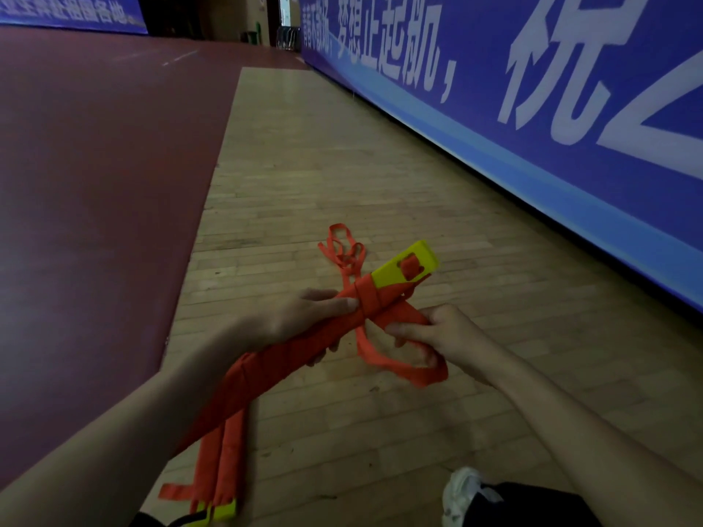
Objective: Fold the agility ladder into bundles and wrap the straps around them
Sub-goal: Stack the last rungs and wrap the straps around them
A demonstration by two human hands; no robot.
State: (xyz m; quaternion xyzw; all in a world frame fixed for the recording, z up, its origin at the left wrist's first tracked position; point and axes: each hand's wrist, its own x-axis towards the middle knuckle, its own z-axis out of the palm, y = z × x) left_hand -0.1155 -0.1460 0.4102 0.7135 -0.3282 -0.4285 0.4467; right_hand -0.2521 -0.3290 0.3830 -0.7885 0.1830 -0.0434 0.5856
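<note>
While the left hand curls round the bundle, slanting toward 1 o'clock over the floor, the right hand pinches a strap loop at the bundle's 4 o'clock.

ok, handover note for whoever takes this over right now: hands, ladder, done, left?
Left hand: grips the bundle mid-length, thumb on top.
Right hand: holds the strap, with a slack loop hanging below it.
Done: rungs stacked, strap wound along most of the bundle, tight turns beside the far yellow end.
Left: wind in the slack loop and the loose tangle past the far end. A tail hangs free at the near end. No tie-off visible.
</note>
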